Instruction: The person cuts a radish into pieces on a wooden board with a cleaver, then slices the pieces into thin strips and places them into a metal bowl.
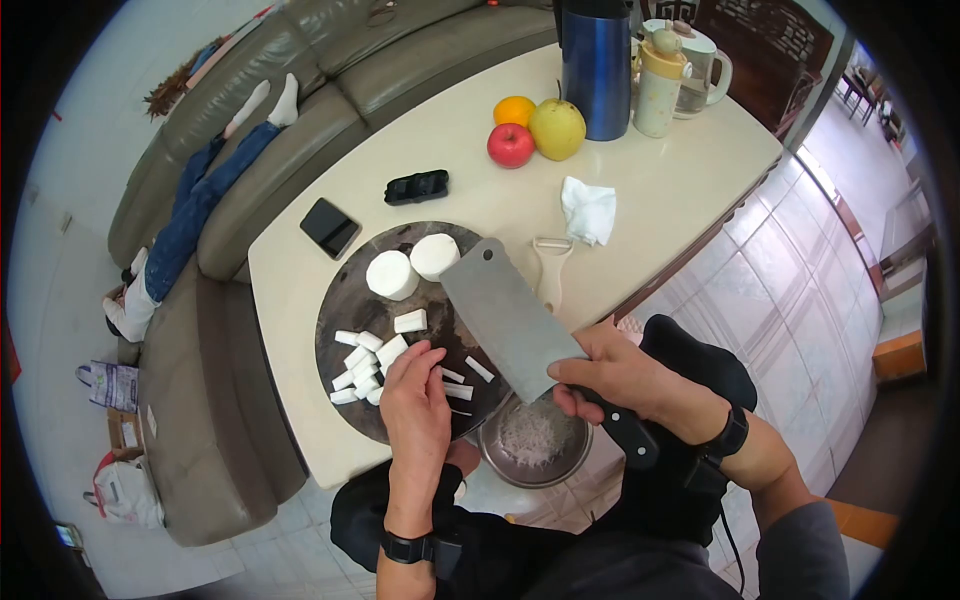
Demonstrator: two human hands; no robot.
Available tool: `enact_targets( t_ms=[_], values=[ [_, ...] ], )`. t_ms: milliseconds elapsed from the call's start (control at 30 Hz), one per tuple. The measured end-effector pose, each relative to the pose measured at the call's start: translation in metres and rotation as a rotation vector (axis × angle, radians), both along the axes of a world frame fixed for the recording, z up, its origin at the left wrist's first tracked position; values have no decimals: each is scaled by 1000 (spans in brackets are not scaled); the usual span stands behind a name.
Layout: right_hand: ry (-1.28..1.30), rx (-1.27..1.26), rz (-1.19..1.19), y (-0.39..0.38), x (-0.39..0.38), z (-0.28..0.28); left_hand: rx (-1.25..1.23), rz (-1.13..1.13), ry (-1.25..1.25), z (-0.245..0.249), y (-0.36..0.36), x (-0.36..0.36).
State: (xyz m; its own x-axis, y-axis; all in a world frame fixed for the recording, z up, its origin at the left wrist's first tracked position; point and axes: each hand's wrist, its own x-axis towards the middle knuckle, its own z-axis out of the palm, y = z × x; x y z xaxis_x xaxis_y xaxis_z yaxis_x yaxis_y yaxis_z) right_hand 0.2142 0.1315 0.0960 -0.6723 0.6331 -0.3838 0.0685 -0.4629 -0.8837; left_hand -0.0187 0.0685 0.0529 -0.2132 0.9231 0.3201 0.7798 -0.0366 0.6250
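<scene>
Gripping the cleaver (pixel 505 315) by its handle, the right hand (pixel 615 375) tilts the blade over the cutting board (pixel 345 305); the left hand (pixel 415 395) curls on white sticks (pixel 362 365).

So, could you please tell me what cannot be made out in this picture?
Head view:
- White pieces under the left hand: hidden by its fingers; its grip unclear.
- Metal bowl: far rim covered by the cleaver and right hand; contents blurred.
- Kettle: partly behind the yellow bottle.

Cream table (pixel 650 175), round chopping board (pixel 335 300), phone (pixel 330 227), peeler (pixel 550 262), crumpled tissue (pixel 588 210), apple (pixel 511 145), pear (pixel 557 128), orange (pixel 515 108), blue flask (pixel 597 70)
</scene>
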Motion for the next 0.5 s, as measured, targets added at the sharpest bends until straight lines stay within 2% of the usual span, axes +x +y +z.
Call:
enact_targets(
  t_ms=[100, 167, 300, 367, 500],
  values=[
    [-23, 14, -22, -1, 3, 1, 54, 15, 116, 15, -6, 11],
    [-26, 4, -42, -1, 3, 4, -36, -64, 100, 21, -15, 12],
    [-66, 22, -66, -1, 3, 8, -68, -134, 156, 20, -21, 18],
    [-59, 21, -69, -2, 2, 7, -62, -152, 336, 19, -18, 20],
    [-61, 30, -61, -3, 2, 3, -114, -149, 333, 1, -22, 15]
  ],
)
